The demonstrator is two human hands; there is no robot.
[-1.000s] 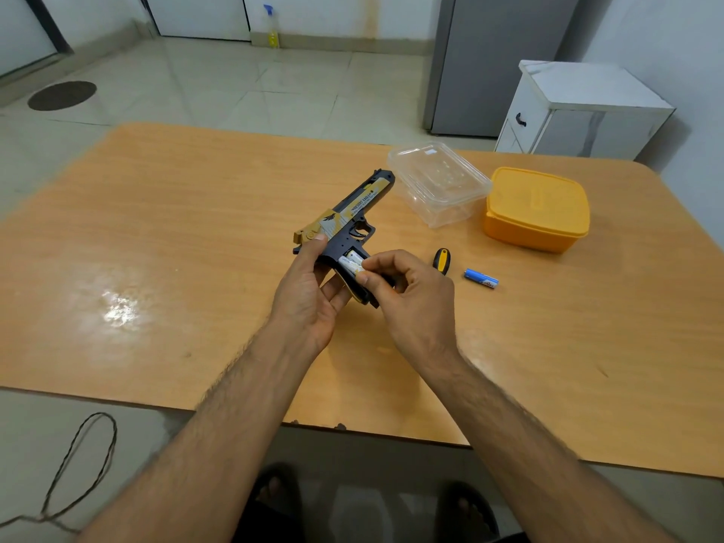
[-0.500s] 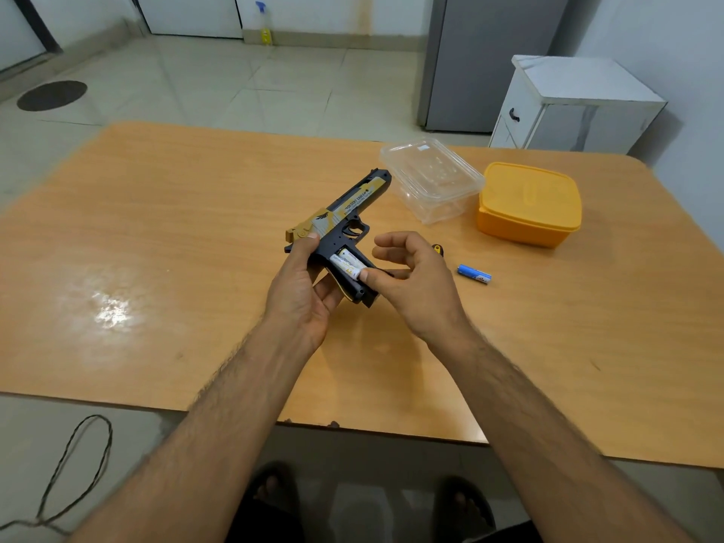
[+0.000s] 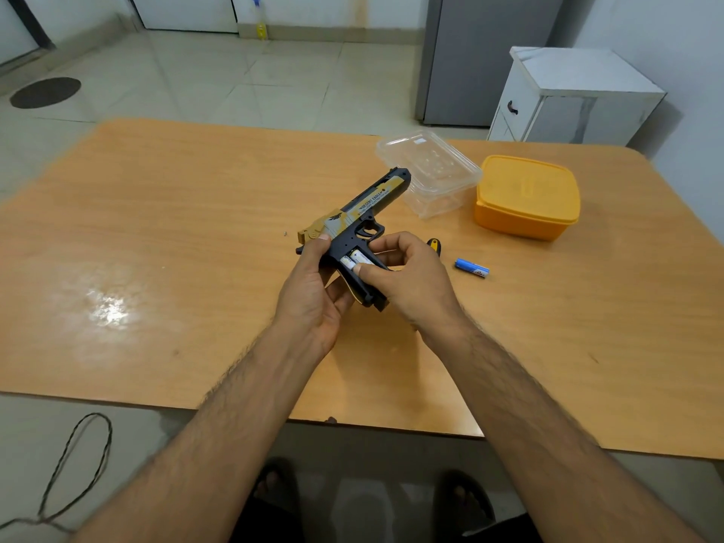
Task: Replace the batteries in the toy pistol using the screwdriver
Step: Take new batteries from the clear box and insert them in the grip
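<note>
Toy pistol (image 3: 354,225) held over the table (image 3: 156,229), battery bay open.
My left hand (image 3: 313,291) grips the handle; right hand (image 3: 407,276) curls round it, thumb pressing the white batteries (image 3: 354,259). Blue battery (image 3: 472,267) lies right; screwdriver (image 3: 433,244) behind my right hand.

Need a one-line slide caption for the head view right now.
Left hand holds the toy pistol while the right hand thumbs white batteries into its open grip.

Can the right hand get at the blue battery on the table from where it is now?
Probably yes. The blue battery lies alone on bare table beside the right hand, nothing between them. But that hand's thumb is pressing the white batteries in the toy pistol, so it must let go first.
</note>
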